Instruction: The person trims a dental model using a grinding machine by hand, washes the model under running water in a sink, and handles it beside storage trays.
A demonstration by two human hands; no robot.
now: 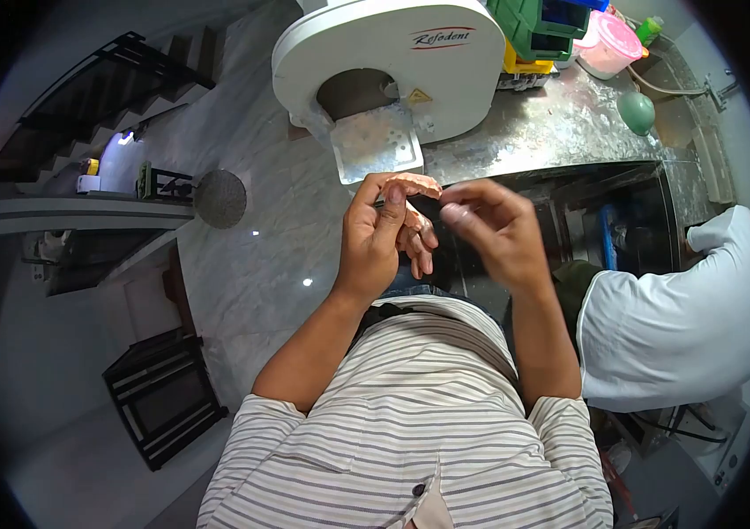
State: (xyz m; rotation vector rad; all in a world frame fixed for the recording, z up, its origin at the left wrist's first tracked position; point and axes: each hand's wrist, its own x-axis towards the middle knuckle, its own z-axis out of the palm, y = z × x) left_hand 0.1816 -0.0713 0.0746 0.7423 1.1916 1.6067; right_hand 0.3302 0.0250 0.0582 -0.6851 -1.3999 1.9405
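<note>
My left hand (375, 234) holds a pinkish-orange, curved piece (416, 184) with an uneven surface, its thumb pressed against it. More of the same colour shows between the fingers below. Close to the piece's right end is my right hand (494, 231), its thumb and fingertips drawn near each other. Blur hides whether anything sits between those fingertips. Just beyond the hands stands a white machine (463, 79) with a dark round opening and a metal tray (377, 145) sticking out of it.
A metal counter (525, 137) carries green bins (533, 31), a pink tub (608, 44) and a green bowl (636, 113). At the right, a person in a white shirt (675, 322) bends close by. A round grey object (220, 198) is at the left.
</note>
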